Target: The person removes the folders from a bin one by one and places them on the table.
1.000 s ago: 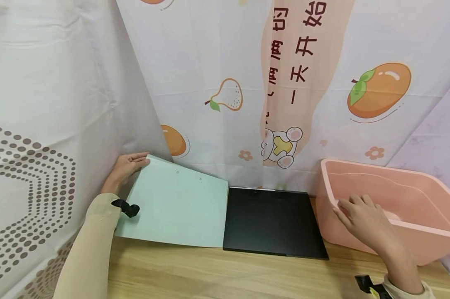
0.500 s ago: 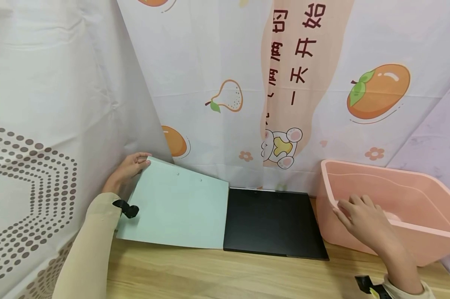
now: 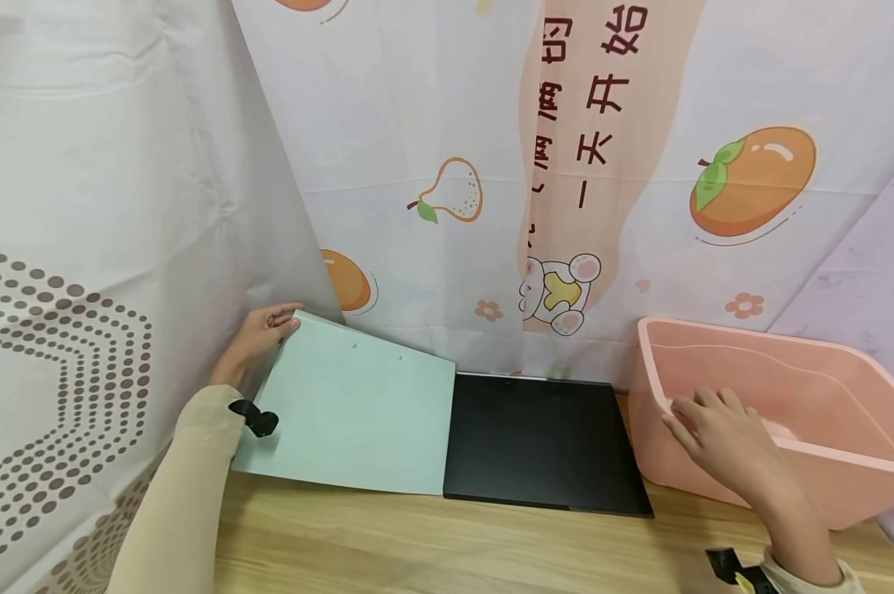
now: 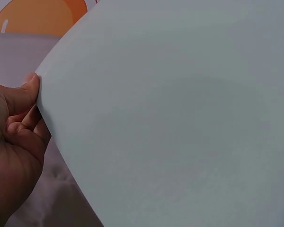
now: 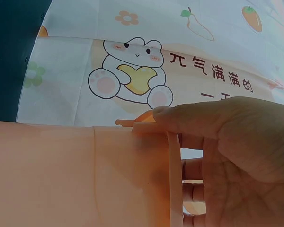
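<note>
A file folder lies spread at the back of the table, its pale green cover (image 3: 358, 412) on the left and its black panel (image 3: 539, 441) flat on the right. Two small rivets show near the cover's far edge. My left hand (image 3: 260, 334) pinches the cover's far left corner, which is raised off the table. In the left wrist view the thumb lies on the near face of the cover (image 4: 170, 113), with fingers behind it. On the right, my right hand (image 3: 732, 445) grips the near rim of a pink plastic bin (image 3: 825, 478); its thumb rests along the rim in the right wrist view.
A wooden table (image 3: 417, 544) runs along the front. Behind it hangs a printed fabric curtain (image 3: 388, 107) with fruit and a bear, and a white dotted curtain (image 3: 98, 165) borders the left side, close to my left hand.
The left forearm and the pale green cover have shifted very slightly to the right. My right hand and the bin stay where they were.
</note>
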{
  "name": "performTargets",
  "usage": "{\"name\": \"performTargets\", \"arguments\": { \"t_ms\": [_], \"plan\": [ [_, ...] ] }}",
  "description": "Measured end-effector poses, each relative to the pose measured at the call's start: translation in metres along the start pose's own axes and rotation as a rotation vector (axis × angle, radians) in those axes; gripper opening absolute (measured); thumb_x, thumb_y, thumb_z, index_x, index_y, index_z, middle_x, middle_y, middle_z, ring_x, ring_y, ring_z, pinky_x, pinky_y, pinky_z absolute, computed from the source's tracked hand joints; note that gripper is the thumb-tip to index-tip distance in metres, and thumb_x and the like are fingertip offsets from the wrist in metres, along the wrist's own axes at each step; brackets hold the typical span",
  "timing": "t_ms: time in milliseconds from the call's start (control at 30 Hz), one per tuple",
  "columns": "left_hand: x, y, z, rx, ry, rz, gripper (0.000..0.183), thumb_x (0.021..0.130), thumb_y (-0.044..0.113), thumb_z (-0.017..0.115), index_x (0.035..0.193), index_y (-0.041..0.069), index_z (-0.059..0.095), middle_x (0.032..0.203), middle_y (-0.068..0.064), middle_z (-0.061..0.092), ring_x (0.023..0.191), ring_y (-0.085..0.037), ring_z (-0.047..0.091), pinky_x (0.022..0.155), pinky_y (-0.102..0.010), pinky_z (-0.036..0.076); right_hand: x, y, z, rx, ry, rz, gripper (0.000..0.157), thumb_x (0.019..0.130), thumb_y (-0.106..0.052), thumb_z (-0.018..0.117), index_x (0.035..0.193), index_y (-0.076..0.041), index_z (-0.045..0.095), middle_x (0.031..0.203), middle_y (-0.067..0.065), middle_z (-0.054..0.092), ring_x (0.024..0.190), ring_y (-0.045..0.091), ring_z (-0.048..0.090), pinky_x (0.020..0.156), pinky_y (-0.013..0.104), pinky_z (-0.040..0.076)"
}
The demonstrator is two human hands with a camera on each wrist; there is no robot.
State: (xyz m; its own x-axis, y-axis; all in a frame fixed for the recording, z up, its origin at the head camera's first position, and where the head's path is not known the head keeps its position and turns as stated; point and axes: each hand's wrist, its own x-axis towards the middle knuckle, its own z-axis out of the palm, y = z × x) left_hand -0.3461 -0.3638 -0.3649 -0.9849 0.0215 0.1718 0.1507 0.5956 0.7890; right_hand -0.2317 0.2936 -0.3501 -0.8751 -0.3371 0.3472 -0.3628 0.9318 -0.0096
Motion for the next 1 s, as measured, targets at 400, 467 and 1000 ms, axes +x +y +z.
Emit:
{"name": "performTargets", "arguments": {
  "t_ms": [400,467,1000],
  "plan": [
    [0.001,-0.017,0.009,-0.073,0.080,-0.039,0.048,0.096,0.021,0.054,0.139,0.003,0.043,0.138,-0.021,0.044,0.128,-0.034,0.041,0.076,-0.002,0.041,0.000,0.000,0.000,-0.005,0.012,-0.006,0.019,0.087,-0.025,0.066,0.097,-0.009,0.067,0.083,0.006,0.052,0.079,0.028,0.044,0.057,0.041,0.037],
    [0.001,-0.019,0.011,-0.072,0.095,-0.064,0.048,0.096,0.021,0.054,0.140,0.005,0.043,0.139,-0.020,0.044,0.129,-0.032,0.041,0.079,-0.003,0.042,0.000,0.000,0.001,-0.004,0.018,-0.009,0.019,0.086,-0.025,0.066,0.097,-0.009,0.067,0.083,0.006,0.052,0.079,0.028,0.044,0.057,0.041,0.037],
    [0.001,-0.036,0.024,-0.120,0.140,-0.199,0.044,0.098,0.018,0.051,0.140,0.007,0.044,0.141,-0.017,0.042,0.133,-0.029,0.038,0.108,-0.045,0.033,0.000,0.001,0.002,-0.003,0.009,-0.002,0.018,0.087,-0.026,0.066,0.096,-0.010,0.067,0.082,0.005,0.051,0.077,0.027,0.043,0.056,0.039,0.035]
  ]
}}
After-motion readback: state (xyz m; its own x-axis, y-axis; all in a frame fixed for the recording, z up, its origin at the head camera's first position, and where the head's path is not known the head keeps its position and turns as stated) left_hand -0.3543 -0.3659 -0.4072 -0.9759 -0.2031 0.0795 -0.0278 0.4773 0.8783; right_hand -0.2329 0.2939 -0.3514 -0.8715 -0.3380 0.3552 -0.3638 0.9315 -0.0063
